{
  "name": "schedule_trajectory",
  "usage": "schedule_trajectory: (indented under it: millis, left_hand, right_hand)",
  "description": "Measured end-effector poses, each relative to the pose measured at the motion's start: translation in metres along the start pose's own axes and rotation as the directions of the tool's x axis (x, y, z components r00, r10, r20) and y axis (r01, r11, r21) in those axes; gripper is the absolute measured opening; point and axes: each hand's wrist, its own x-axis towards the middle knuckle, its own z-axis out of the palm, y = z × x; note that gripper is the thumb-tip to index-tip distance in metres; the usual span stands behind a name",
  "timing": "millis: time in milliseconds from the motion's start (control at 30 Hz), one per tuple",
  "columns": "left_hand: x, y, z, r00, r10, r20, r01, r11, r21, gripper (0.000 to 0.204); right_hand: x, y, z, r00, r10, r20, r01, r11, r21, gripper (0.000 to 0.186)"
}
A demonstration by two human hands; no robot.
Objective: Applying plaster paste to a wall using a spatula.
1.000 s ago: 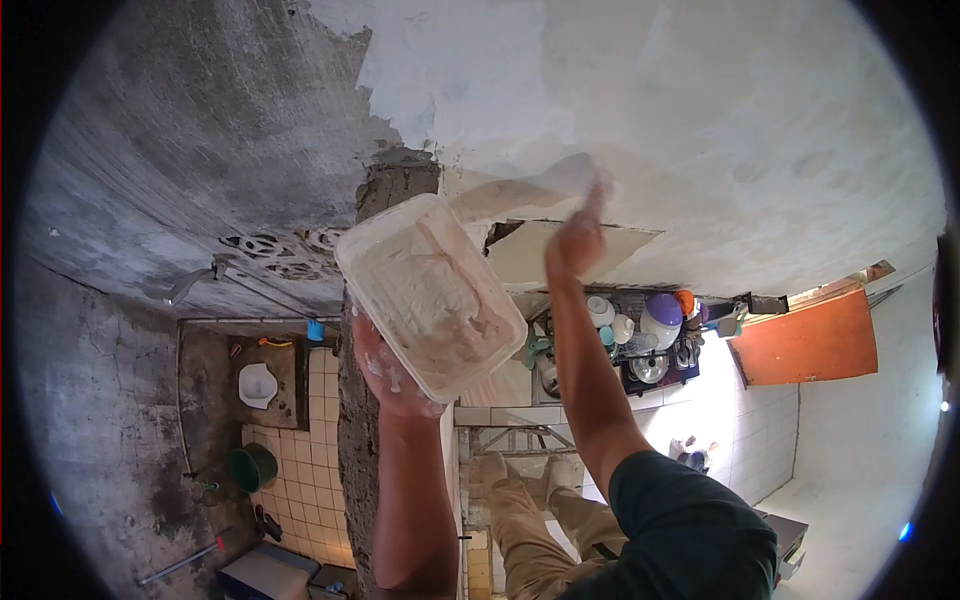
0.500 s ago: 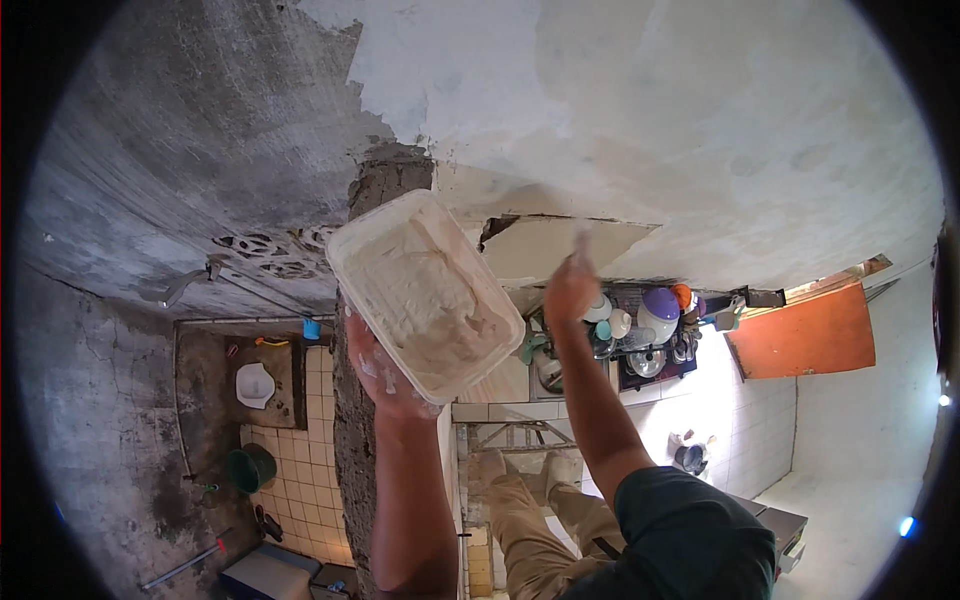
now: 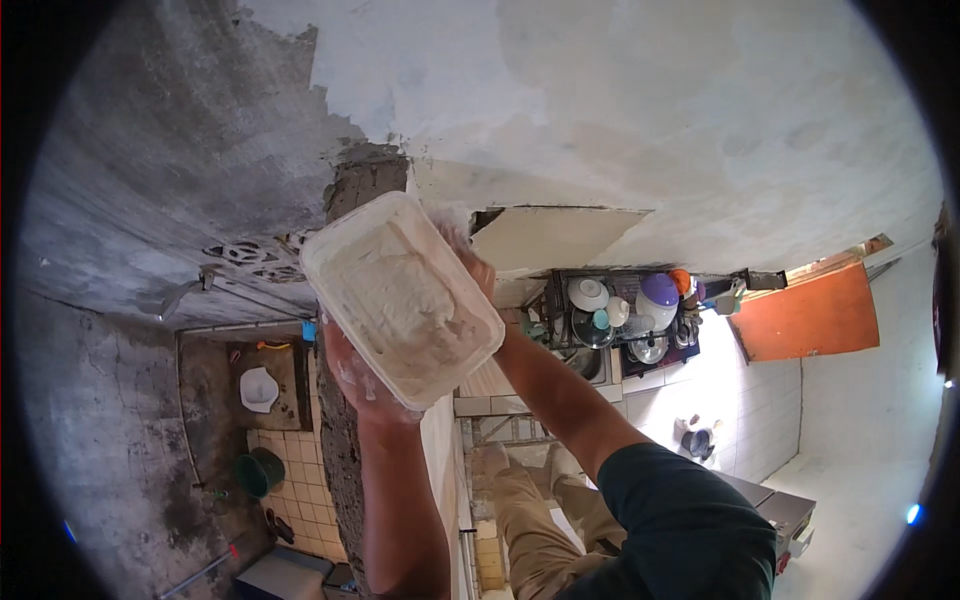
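Observation:
My left hand (image 3: 362,380), smeared with white paste, holds up a whitish rectangular plastic tub (image 3: 482,345) from beneath and along its near left side. Thick off-white paste (image 3: 395,290) lies inside, scraped lower toward one end. My right hand (image 3: 468,255) is at the far right side of the tub, close to the wall. It is blurred and partly hidden behind the rim, so I cannot make out its fingers or anything in them. A cream-coloured smooth patch (image 3: 555,238) with a dark broken edge is on the wall just right of that hand.
A rough, bare wall edge (image 3: 340,480) runs down beside my left arm. Below right stand a dish rack with bowls (image 3: 588,293), a purple-and-white container (image 3: 658,295) and a sink (image 3: 585,365). An orange panel (image 3: 805,315) hangs farther right. A green bucket (image 3: 260,470) is low on the left.
My right hand has moved left from the wall patch to the tub's far right side. The tub, still in my left hand, appears slightly farther left as the view shifts.

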Motion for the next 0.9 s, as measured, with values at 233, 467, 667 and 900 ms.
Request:
schedule_trajectory:
  millis: [233, 467, 667, 900]
  left_hand:
    - [0.004, -0.003, -0.003, 0.989, -0.145, -0.008, 0.141, 0.972, -0.188, 0.054]
    - [0.006, -0.004, -0.03, 0.917, 0.203, 0.343, -0.307, -0.189, 0.933, 0.057]
    - [0.01, -0.013, -0.02, 0.748, 0.26, 0.611, -0.432, -0.509, 0.745, 0.054]
    - [0.005, -0.002, -0.039, 0.435, 0.239, 0.868, -0.647, -0.588, 0.486, 0.085]
  right_hand:
    - [-0.017, 0.086, -0.08, 0.875, 0.464, -0.136, -0.46, 0.886, 0.062, 0.037]
    - [0.045, 0.199, -0.114, 0.63, 0.325, -0.706, -0.422, 0.906, 0.04, 0.034]
    - [0.063, 0.122, -0.028, 0.829, 0.318, -0.459, -0.355, 0.935, 0.008, 0.018]
    - [-0.022, 0.022, -0.035, 0.984, 0.151, -0.098, -0.128, 0.97, 0.208, 0.049]
